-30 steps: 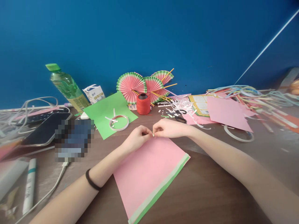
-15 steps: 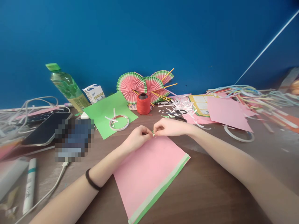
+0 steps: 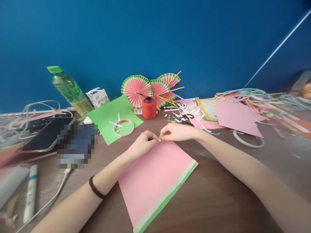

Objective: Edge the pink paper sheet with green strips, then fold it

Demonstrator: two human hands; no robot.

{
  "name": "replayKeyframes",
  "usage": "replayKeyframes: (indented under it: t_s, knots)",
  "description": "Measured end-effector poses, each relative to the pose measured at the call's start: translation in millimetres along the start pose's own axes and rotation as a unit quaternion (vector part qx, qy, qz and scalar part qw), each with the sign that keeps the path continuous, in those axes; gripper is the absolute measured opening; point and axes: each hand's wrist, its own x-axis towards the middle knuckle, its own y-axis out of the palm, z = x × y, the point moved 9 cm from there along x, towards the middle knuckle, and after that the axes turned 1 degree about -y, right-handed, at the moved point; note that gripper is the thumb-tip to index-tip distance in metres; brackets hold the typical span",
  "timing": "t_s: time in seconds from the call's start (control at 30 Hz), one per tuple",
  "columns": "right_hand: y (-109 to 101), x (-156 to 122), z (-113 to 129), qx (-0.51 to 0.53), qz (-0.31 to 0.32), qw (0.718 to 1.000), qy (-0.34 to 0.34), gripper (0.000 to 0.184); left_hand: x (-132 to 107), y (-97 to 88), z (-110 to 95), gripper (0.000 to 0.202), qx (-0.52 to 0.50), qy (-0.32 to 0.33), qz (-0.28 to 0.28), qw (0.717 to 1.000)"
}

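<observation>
A sheet of pink paper (image 3: 156, 178) lies on the brown table, with a pale strip and a green strip along its near right edge. At its far corner, my left hand (image 3: 147, 140) is closed, thumb and fingers pinching the paper's edge. My right hand (image 3: 173, 132) meets it there, also pinched closed on that corner. A tiny bit of green and white shows between the fingertips; the fingers hide most of it. Beyond my left hand, a roll of double-sided tape (image 3: 132, 130) rests on a green paper sheet (image 3: 103, 121).
Behind stand a red thread spool (image 3: 149, 110) and pleated paper fans (image 3: 136, 89) against the blue wall. Scissors (image 3: 187, 122) lie among paper scraps at right, near more pink paper (image 3: 235, 116). A bottle (image 3: 70, 89), a phone (image 3: 79, 144) and a marker (image 3: 30, 194) are at left.
Almost nothing differs. The fingertips of both hands have shifted very slightly at the paper's far corner, and a little more green shows between them.
</observation>
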Motion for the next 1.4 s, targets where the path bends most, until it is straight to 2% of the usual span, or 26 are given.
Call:
replayKeyframes:
  t_s: [0.43,1.03,1.27,1.4]
  knots:
    - [2.0,1.1,2.7,-0.001,-0.003,1.000,-0.003,0.018,0.4,2.0,-1.4,0.018,0.007,0.042,-0.003,0.999]
    - [2.8,3.0,1.1,-0.016,-0.017,1.000,-0.006,0.015,0.8,3.0,-0.5,0.016,0.002,0.041,-0.003,0.999]
    - [3.8,3.4,0.4,-0.002,0.006,1.000,-0.015,0.019,3.8,5.5,6.0,0.015,-0.004,0.038,-0.008,0.999]
    - [3.5,3.7,-0.4,-0.006,-0.001,1.000,-0.017,0.018,4.1,5.3,4.2,0.014,0.001,0.045,-0.011,0.999]
